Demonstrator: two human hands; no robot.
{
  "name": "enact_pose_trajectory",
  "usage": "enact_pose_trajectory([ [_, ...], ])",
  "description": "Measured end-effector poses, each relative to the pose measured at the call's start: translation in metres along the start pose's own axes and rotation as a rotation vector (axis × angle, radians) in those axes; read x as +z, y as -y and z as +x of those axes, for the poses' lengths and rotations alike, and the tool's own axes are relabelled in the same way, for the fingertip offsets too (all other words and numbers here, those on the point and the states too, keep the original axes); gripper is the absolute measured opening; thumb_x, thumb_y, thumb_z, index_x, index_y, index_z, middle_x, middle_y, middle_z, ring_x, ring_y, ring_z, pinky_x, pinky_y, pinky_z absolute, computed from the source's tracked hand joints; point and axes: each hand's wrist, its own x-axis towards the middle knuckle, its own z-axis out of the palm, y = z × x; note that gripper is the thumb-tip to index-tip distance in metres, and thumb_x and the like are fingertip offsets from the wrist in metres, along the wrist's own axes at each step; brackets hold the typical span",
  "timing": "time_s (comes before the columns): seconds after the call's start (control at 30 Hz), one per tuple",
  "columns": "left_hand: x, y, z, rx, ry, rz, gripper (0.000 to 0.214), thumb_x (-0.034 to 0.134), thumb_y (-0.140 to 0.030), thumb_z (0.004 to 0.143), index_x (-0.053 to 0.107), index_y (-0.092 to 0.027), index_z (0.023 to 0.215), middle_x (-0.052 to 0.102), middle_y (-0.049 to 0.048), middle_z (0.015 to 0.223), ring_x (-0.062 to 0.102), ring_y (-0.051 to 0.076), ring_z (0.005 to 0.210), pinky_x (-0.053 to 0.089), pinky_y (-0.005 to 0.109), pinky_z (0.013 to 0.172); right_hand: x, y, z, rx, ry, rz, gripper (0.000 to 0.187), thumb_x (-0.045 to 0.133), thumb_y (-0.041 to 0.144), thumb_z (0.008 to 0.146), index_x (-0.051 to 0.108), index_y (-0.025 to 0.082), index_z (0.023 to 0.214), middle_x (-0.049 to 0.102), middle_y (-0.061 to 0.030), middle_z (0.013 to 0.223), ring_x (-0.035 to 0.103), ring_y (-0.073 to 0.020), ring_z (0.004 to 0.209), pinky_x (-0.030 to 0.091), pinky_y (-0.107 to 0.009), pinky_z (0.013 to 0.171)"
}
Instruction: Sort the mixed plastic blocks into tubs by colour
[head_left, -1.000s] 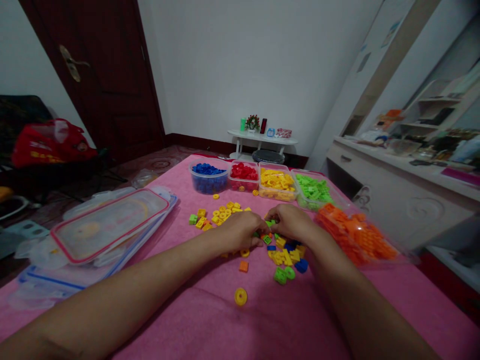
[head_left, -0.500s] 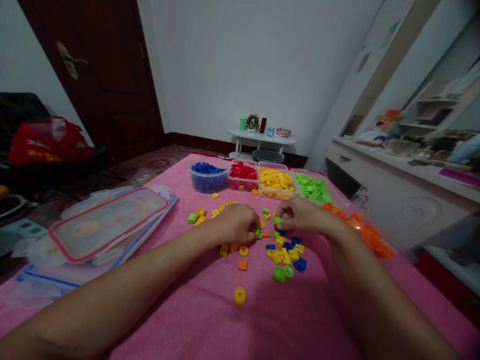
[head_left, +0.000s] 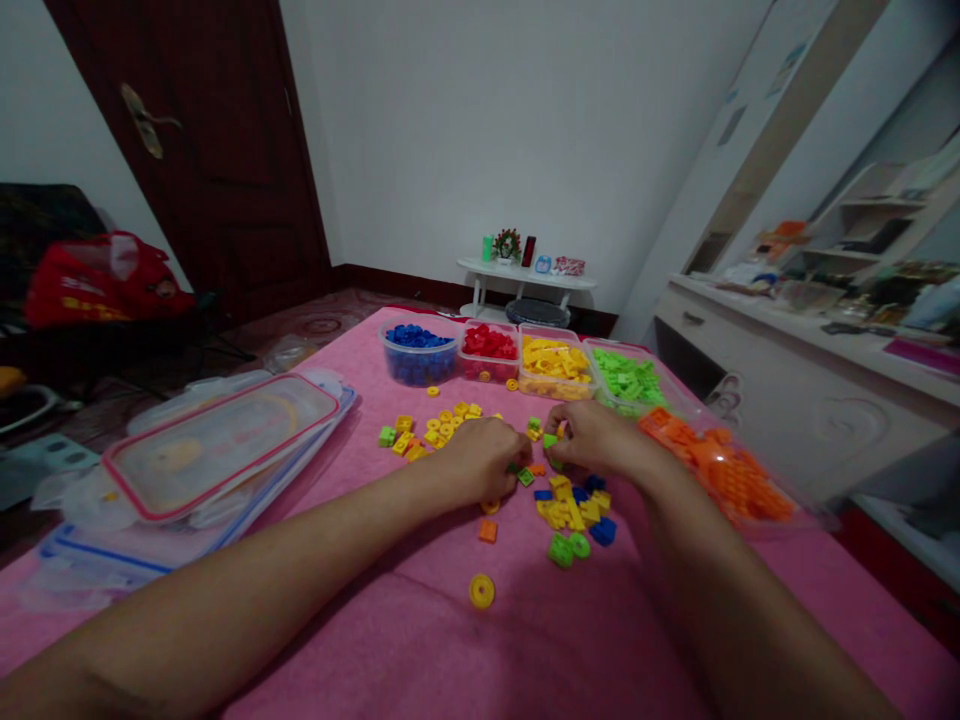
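Both my hands rest over a scatter of small plastic pieces (head_left: 571, 512) on the pink tablecloth (head_left: 420, 640). My left hand (head_left: 484, 458) is curled, knuckles up, fingertips pressed among the pieces near a green piece (head_left: 526, 477); what it holds is hidden. My right hand (head_left: 589, 440) pinches a small green piece (head_left: 550, 441) just above the pile. A yellow ring (head_left: 481, 590) and an orange cube (head_left: 487, 530) lie closer to me. More yellow pieces (head_left: 435, 430) sit left of my left hand.
Tubs of blue (head_left: 418, 352), red (head_left: 489, 350), yellow (head_left: 553, 366) and green pieces (head_left: 628, 380) line the far table edge. An orange-filled tub (head_left: 720, 470) sits at right. Stacked clear lids (head_left: 210, 450) lie at left. A white desk (head_left: 787, 390) stands right.
My right hand rose toward the green tub half a second ago and has come back down to the pile. My left hand stayed on the pieces, shifting only slightly.
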Motion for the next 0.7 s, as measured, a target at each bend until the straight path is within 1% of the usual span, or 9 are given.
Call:
enact_pose_trajectory([
  [0.1, -0.005, 0.005, 0.003, -0.077, -0.002, -0.140, 0.032, 0.063, -0.018, 0.061, 0.069, -0.022, 0.093, 0.068, 0.0053, 0.075, 0.059, 0.019, 0.065, 0.042, 0.025, 0.058, -0.007, -0.005, 0.001, -0.016, -0.074, 0.151, 0.019, 0.057, 0.018, 0.067, 0.063, 0.016, 0.085, 0.063, -0.0006, 0.058, 0.055, -0.0103, 0.047, 0.034, -0.020, 0.046],
  [0.17, -0.009, 0.007, 0.006, -0.151, -0.004, -0.318, 0.025, 0.061, -0.019, 0.063, 0.070, -0.018, 0.086, 0.067, 0.0046, 0.072, 0.058, 0.016, 0.061, 0.042, 0.024, 0.057, -0.011, -0.006, 0.002, -0.033, -0.159, 0.238, 0.019, 0.057, 0.019, 0.067, 0.061, 0.015, 0.085, 0.062, -0.0005, 0.055, 0.055, -0.0108, 0.046, 0.035, -0.020, 0.045],
  [0.2, -0.011, 0.007, 0.008, -0.200, 0.002, -0.454, 0.020, 0.059, -0.018, 0.063, 0.070, -0.016, 0.081, 0.067, 0.0046, 0.070, 0.058, 0.015, 0.060, 0.042, 0.023, 0.057, -0.013, -0.005, 0.002, -0.040, -0.202, 0.292, 0.019, 0.058, 0.020, 0.068, 0.061, 0.014, 0.086, 0.061, -0.0005, 0.054, 0.056, -0.0112, 0.046, 0.036, -0.020, 0.045],
  [0.3, -0.018, 0.005, 0.013, -0.401, 0.020, -1.012, 0.012, 0.058, -0.019, 0.065, 0.066, -0.012, 0.072, 0.064, 0.0047, 0.069, 0.057, 0.011, 0.058, 0.044, 0.019, 0.054, -0.014, 0.004, 0.001, -0.080, -0.284, 0.513, 0.022, 0.059, 0.021, 0.068, 0.058, 0.013, 0.089, 0.060, 0.0000, 0.054, 0.056, -0.0118, 0.044, 0.040, -0.021, 0.044],
  [0.4, -0.026, 0.005, 0.015, -0.608, 0.080, -1.628, 0.017, 0.056, -0.023, 0.068, 0.061, -0.011, 0.079, 0.063, 0.0070, 0.074, 0.059, 0.012, 0.060, 0.047, 0.019, 0.052, -0.009, 0.019, 0.001, -0.168, -0.348, 0.701, 0.027, 0.060, 0.025, 0.070, 0.057, 0.014, 0.095, 0.061, 0.0009, 0.057, 0.055, -0.0116, 0.043, 0.042, -0.022, 0.044],
  [0.47, -0.029, 0.009, 0.015, -0.653, 0.156, -1.924, 0.023, 0.052, -0.025, 0.071, 0.059, -0.009, 0.085, 0.063, 0.0099, 0.077, 0.061, 0.015, 0.064, 0.049, 0.021, 0.052, -0.005, 0.028, 0.001, -0.226, -0.407, 0.700, 0.031, 0.061, 0.030, 0.071, 0.057, 0.015, 0.098, 0.062, 0.0001, 0.062, 0.057, -0.0119, 0.047, 0.043, -0.022, 0.046],
  [0.53, -0.031, 0.014, 0.015, -0.644, 0.196, -2.048, 0.025, 0.049, -0.028, 0.076, 0.057, -0.008, 0.088, 0.062, 0.0104, 0.075, 0.061, 0.015, 0.062, 0.048, 0.020, 0.048, -0.002, 0.033, 0.000, -0.247, -0.435, 0.591, 0.027, 0.061, 0.031, 0.072, 0.061, 0.016, 0.094, 0.064, -0.0017, 0.067, 0.058, -0.0122, 0.054, 0.042, -0.022, 0.050],
  [0.6, -0.032, 0.021, 0.015, -0.651, 0.189, -2.024, 0.025, 0.048, -0.031, 0.079, 0.057, -0.009, 0.086, 0.058, 0.0072, 0.069, 0.054, 0.011, 0.051, 0.040, 0.015, 0.038, 0.000, 0.035, -0.002, -0.240, -0.381, 0.408, 0.016, 0.060, 0.030, 0.073, 0.064, 0.017, 0.083, 0.065, -0.0025, 0.070, 0.058, -0.0119, 0.058, 0.040, -0.021, 0.052],
  [0.7, -0.038, 0.028, 0.017, -0.680, 0.098, -1.823, 0.017, 0.051, -0.027, 0.080, 0.055, -0.011, 0.077, 0.052, 0.0016, 0.063, 0.040, 0.004, 0.039, 0.021, 0.010, 0.030, 0.002, 0.034, -0.009, -0.197, -0.115, 0.079, 0.010, 0.066, 0.026, 0.065, 0.067, 0.020, 0.073, 0.065, -0.0015, 0.071, 0.057, -0.0125, 0.060, 0.034, -0.022, 0.050],
])
